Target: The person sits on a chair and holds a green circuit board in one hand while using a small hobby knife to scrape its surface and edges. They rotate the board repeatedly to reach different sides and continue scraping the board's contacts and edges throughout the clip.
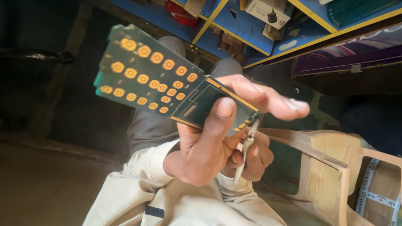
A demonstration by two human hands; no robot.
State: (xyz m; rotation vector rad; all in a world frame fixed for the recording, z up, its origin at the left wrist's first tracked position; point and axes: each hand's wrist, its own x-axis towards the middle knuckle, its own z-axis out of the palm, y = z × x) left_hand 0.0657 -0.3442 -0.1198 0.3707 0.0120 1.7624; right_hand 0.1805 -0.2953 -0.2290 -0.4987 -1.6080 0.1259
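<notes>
Green circuit board (155,82) sits pinched in my left hand (209,142), thumb on top. Just beneath it, my right hand (251,157) grips metal tweezers (247,147).

blue shelf (247,29) with yellow edging carries a white box (268,12) and scattered scraps (228,44).

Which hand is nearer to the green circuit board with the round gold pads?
Left. The left hand holds the circuit board, thumb pressed on its face. The right hand is just below it, holding thin metal tweezers at the board's lower edge.
</notes>
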